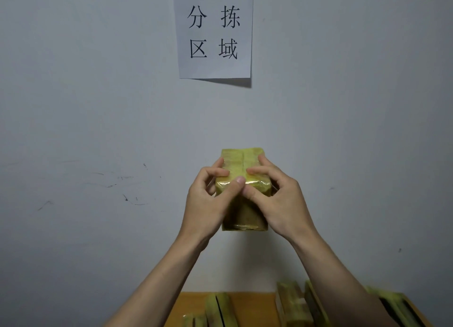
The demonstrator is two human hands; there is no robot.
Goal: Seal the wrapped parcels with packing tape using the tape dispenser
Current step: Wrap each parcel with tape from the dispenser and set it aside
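A yellow-wrapped parcel [241, 164] with glossy tape over it is held up in the air in front of the wall, above the table. My left hand [208, 201] grips its left side, thumb pressed on the near upper edge. My right hand [279, 199] grips the right side, fingers curled over the top and thumb meeting the left thumb at the taped edge. No tape dispenser is in view.
A wooden table [252, 304] shows at the bottom edge. Several more yellow wrapped parcels stand on it: one pair at the left [218, 309] and others at the right [294, 304]. A paper sign [213, 32] hangs on the grey wall.
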